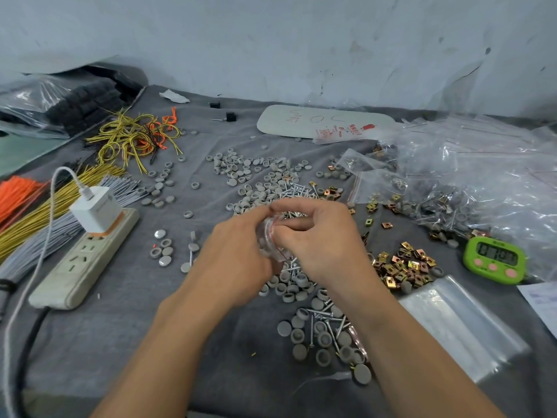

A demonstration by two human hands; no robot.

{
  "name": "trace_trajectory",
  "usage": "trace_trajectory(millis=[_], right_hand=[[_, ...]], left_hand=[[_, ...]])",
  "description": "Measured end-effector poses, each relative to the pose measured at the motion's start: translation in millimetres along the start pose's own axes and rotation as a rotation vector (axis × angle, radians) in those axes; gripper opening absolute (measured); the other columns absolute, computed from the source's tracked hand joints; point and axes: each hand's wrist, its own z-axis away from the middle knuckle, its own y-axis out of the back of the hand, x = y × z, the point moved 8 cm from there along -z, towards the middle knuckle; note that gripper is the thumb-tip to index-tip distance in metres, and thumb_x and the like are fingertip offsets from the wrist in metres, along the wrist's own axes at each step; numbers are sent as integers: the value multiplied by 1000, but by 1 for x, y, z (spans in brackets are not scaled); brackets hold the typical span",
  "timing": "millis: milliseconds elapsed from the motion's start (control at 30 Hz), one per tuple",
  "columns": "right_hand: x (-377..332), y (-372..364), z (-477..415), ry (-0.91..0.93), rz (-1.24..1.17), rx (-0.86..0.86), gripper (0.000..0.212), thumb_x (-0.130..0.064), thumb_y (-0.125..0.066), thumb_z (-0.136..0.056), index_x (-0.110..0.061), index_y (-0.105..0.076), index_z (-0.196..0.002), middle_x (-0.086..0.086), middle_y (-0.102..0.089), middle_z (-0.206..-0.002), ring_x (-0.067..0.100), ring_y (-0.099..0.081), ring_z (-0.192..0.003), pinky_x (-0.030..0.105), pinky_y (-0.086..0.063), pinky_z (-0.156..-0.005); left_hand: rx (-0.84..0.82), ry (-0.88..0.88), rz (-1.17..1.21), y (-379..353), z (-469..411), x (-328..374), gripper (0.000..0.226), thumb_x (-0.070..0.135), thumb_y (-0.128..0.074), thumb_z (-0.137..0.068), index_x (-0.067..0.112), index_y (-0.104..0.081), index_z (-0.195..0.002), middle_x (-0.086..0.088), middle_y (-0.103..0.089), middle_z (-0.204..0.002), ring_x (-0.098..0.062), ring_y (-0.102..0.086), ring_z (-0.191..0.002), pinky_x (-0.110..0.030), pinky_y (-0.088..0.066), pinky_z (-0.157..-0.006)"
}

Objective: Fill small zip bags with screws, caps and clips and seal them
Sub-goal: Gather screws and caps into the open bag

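Holding a small zip bag [272, 236] between both hands, just above the heap of screws [297, 191] in the middle of the desk [120, 342]. Left hand [238, 251] curled round the left side of the bag, thumb and forefinger pinching near its top. Right hand [313, 236] pinching the red-lined mouth from the other side, fingers bent over it. Bag crumpled and mostly hidden, with some grey shapes showing through the plastic, probably caps. Impossible to tell whether screws or clips are already inside, or whether the mouth is closed. Judging from the grip on the red strip, either opening the mouth for filling or pressing the seal, more likely the second, but not certain. Lying all around: grey caps [250, 173] behind and in front of the hands, brass-coloured clips [404, 263] to the right, near a green timer [494, 259]. Further right a heap of filled bags [452, 203], and at the near right a flat stack of empty bags [461, 324]. At the left a power strip [84, 260] with a white charger [96, 208], and bundles of wires [132, 137]. Next, if sealing: run thumb and forefinger along the whole strip with firm, even pressure, check both corners, then put the bag on the filled heap and take a fresh one from the stack. If filling instead: keep the mouth wide with one hand and free the other for picking pieces.
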Motion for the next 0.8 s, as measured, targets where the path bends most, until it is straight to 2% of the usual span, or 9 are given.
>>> trace_trajectory(millis=[133, 233, 300, 367, 433, 500, 633, 733, 800], right_hand=[[4, 13, -3, -43, -58, 90, 26, -7, -78, -82, -32, -79, -89, -16, -77, -77, 0, -74, -73, 26, -60, -69], [7, 28, -5, -51, 271, 190, 20, -16, -79, -84, -35, -76, -78, -19, -75, -74, -2, -70, -71, 24, -58, -71], [10, 17, -5, -59, 562, 62, 16, -20, -73, -85, -35, -77, -90, -13, -77, -87, 9, -72, -86, 34, -60, -85], [16, -2, 0, -67, 739, -137, 18, -27, -73, -85, -32, -77, -103, -5, -76, -99, 21, -70, -98, 40, -56, -95], [20, -18, 5, -60, 816, -292, 18, -33, -76, -83, -28, -74, -101, 0, -74, -99, 25, -68, -98, 38, -54, -93], [18, -26, 9, -16, 857, -340, 15, -29, -76, -82, -26, -70, -95, 1, -71, -94, 28, -66, -94, 37, -52, -89], [11, -28, 11, 51, 936, -291, 14, -15, -67, -82, -23, -66, -93, 0, -66, -82, 27, -63, -83, 35, -45, -79], [6, -22, 13, 47, 1012, -231, 15, -11, -66, -80, -24, -62, -87, -4, -52, -70, 26, -54, -79, 42, -40, -96], [0, -16, 13, 70, 1045, -144, 17, -10, -64, -80, -25, -65, -88, -4, -49, -69, 27, -59, -90, 44, -36, -102]], left_hand=[[75, -22, 58, 6, 0, 0, 34, 32, -79, -78, 41, -62, -106, 21, -64, -81, 5, -55, -72, -4, -38, -62], [120, 6, 51, 10, 0, -3, 35, 35, -79, -78, 41, -62, -107, 17, -68, -96, -7, -60, -90, -12, -37, -66], [163, 14, 44, 13, 0, -4, 36, 32, -79, -78, 40, -62, -109, 16, -67, -97, -11, -59, -94, -21, -34, -70], [197, 13, 60, 16, 1, -4, 37, 28, -77, -78, 40, -62, -109, 18, -60, -90, -10, -52, -88, -22, -29, -68], [208, 13, 65, 16, 1, -5, 39, 29, -76, -77, 41, -62, -111, 18, -59, -89, -8, -48, -86, -22, -28, -69], [208, 14, 58, 16, 1, -7, 39, 30, -76, -78, 41, -62, -112, 18, -60, -91, -8, -48, -86, -23, -29, -69], [209, 34, 39, 17, -1, -11, 39, 28, -76, -79, 44, -59, -110, 20, -59, -89, -8, -49, -83, -24, -34, -66], [222, 46, 29, 19, -1, -15, 36, 30, -73, -79, 45, -57, -107, 18, -62, -91, -10, -50, -83, -29, -38, -70], [229, 59, 27, 20, -1, -17, 34, 31, -71, -81, 46, -56, -107, 16, -65, -95, -14, -53, -86, -31, -39, -73]])
